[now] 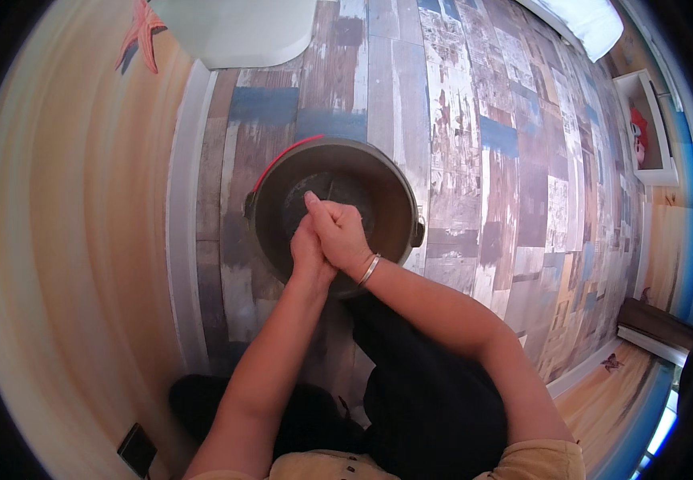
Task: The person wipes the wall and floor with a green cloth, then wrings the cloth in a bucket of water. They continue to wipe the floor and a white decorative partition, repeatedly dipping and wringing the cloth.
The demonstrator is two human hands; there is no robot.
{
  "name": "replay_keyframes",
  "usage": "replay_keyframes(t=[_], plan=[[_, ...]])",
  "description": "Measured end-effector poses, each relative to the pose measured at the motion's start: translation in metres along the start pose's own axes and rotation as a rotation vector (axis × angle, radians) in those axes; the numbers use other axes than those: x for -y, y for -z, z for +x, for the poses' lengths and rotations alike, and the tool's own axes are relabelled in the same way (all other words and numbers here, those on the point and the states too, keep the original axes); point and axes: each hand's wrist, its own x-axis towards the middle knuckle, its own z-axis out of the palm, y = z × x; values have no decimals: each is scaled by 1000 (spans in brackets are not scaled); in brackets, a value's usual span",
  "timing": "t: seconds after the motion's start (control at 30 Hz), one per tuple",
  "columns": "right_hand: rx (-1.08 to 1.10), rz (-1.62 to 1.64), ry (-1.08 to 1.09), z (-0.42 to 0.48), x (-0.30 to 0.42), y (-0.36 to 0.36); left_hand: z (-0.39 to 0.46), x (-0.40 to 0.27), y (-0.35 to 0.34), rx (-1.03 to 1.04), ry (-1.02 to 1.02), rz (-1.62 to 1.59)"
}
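Observation:
Both of my hands are pressed together above a dark round bucket (388, 210), which stands on the floor with its red handle lying along the far left of the rim. My right hand (343, 231) is closed, wears a metal bracelet at the wrist, and covers part of my left hand (307, 243). A thumb points up from the two hands. Whether anything is between the palms is hidden. Inside the bucket, the bottom looks dark and partly shiny; its contents cannot be told.
Patchwork wood-look flooring (454, 180) surrounds the bucket. A wall with a white skirting board (184, 210) runs close on the left. A white rounded panel (250, 30) is at the top. My dark-clothed legs (436, 396) are below, and a white box-like unit (649, 132) stands far right.

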Motion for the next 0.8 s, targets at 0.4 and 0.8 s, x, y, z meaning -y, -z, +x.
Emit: replay_keyframes(t=[0.4, 0.8], plan=[[709, -1300, -353, 4, -86, 21, -16, -40, 9, -114, -733, 950], [665, -1428, 164, 22, -102, -14, -42, -51, 31, -93, -876, 1069]])
